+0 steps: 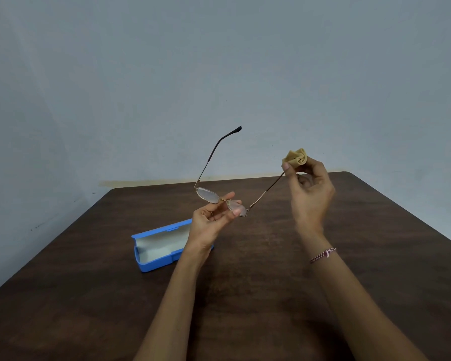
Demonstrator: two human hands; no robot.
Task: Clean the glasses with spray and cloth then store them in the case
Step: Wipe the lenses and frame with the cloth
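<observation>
Two hands are raised above the dark wooden table [323,282]. The glasses [207,195] are held in the air by the left hand [211,222], whose thumb and fingers are pinched on the bridge and one lens rim, so that the frame is steadied with both temples unfolded. One temple is pointed up toward the wall [219,61]. The far end of the other is pinched by the right hand [310,194] through the bunched tan cloth [296,158], which is judged to be a wiping of that arm.

The blue case [159,246] is set open on the table just below the left wrist, pale lining upward, presumably ready for the glasses to be laid in. No spray bottle is seen. A braided bracelet [323,254] is worn on the right wrist. Only the left forearm is seen between glasses and case.
</observation>
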